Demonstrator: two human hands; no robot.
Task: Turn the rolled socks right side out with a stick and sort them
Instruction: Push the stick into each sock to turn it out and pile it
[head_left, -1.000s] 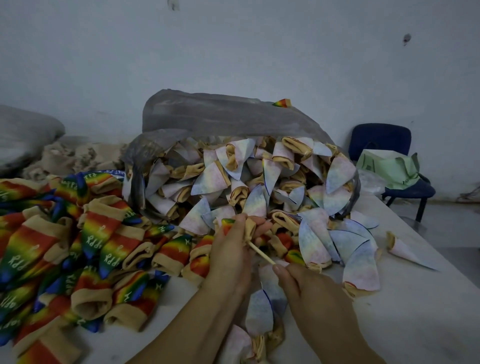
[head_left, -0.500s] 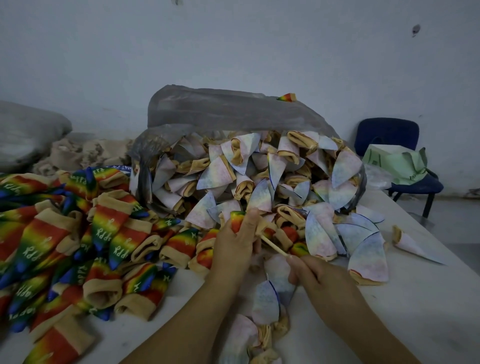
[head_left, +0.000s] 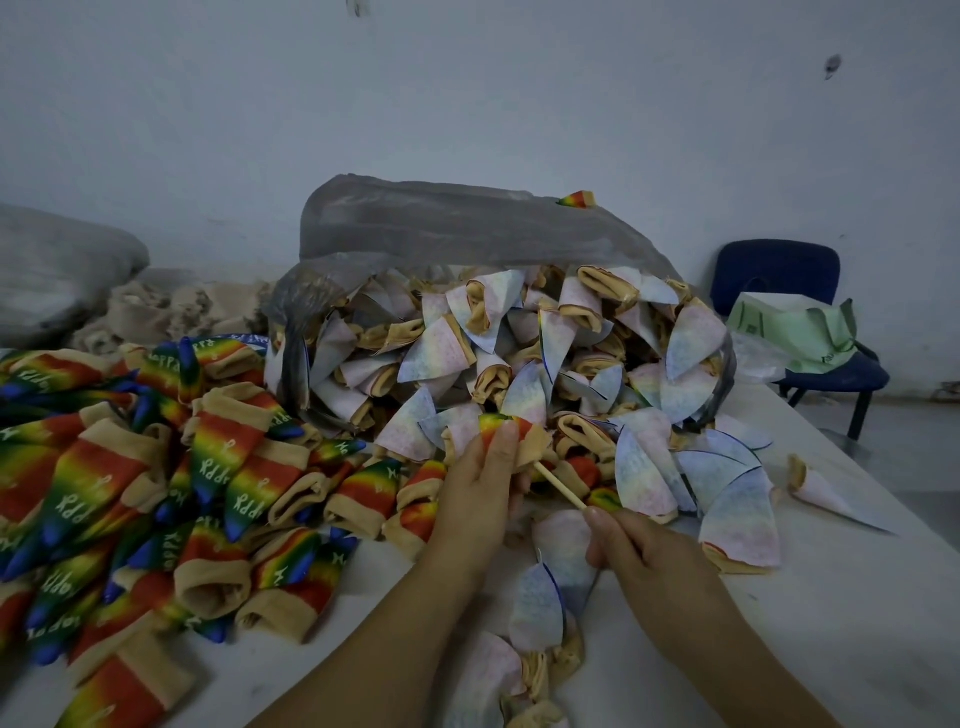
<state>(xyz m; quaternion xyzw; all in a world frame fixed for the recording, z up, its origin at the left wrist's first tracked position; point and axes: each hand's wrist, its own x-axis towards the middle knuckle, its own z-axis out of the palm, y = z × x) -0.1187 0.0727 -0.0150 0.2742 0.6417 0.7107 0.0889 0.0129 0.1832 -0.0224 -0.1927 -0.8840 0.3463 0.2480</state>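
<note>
My left hand (head_left: 480, 486) grips a rainbow sock (head_left: 511, 431) with a tan cuff, its coloured side showing at the tip. A thin wooden stick (head_left: 560, 486) runs from that cuff down to my right hand (head_left: 647, 553), which pinches its lower end. Behind them, pale inside-out rolled socks (head_left: 519, 364) spill from a grey plastic bag (head_left: 447, 228). A heap of rainbow socks (head_left: 156, 483) turned right side out lies to the left on the white table (head_left: 841, 623).
Several pale rolled socks (head_left: 540, 608) lie loose between my forearms, and one (head_left: 826, 493) sits apart at the right. A blue chair (head_left: 779, 280) with a green bag (head_left: 795, 332) stands beyond the table's right edge. Grey sacks and beige cloth (head_left: 171, 306) lie at the back left.
The sock's rainbow tip has come further out above my left hand's fingers. My right hand has drawn back along the stick, so more of it shows.
</note>
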